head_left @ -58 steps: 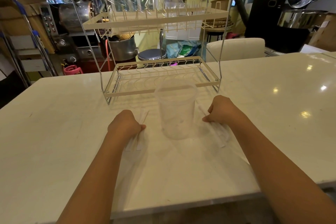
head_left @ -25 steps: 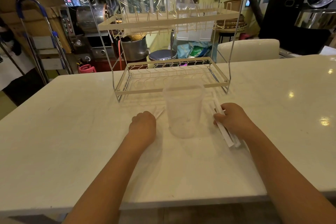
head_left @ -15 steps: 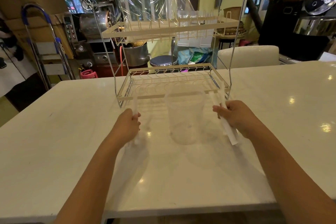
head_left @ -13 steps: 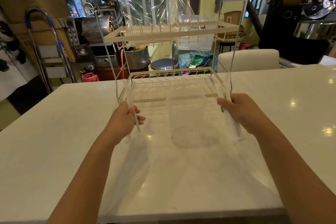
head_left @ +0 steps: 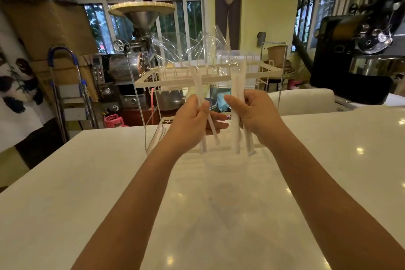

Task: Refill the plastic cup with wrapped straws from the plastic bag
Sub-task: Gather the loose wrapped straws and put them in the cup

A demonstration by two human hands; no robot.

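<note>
My left hand (head_left: 192, 123) is raised above the table, closed around a few white wrapped straws (head_left: 198, 85) held roughly upright. Beside it, my right hand (head_left: 259, 116) grips another small bundle of wrapped straws (head_left: 237, 81), also upright. The lower ends of both bundles hang just over the clear plastic cup (head_left: 228, 171), which stands on the white table (head_left: 87, 182) and shows only faintly. Crumpled clear plastic film, perhaps the bag (head_left: 197, 48), sits on the top of the rack behind my hands.
A two-tier wire dish rack (head_left: 271, 72) stands on the table right behind the cup. A white chair back (head_left: 306, 101) is at the far edge on the right. Metal machines and a folding ladder (head_left: 65, 94) stand beyond the table.
Both hands picked straws up off the table on either side of the cup, lifted them and brought them together above the cup. The camera tilted upward.
</note>
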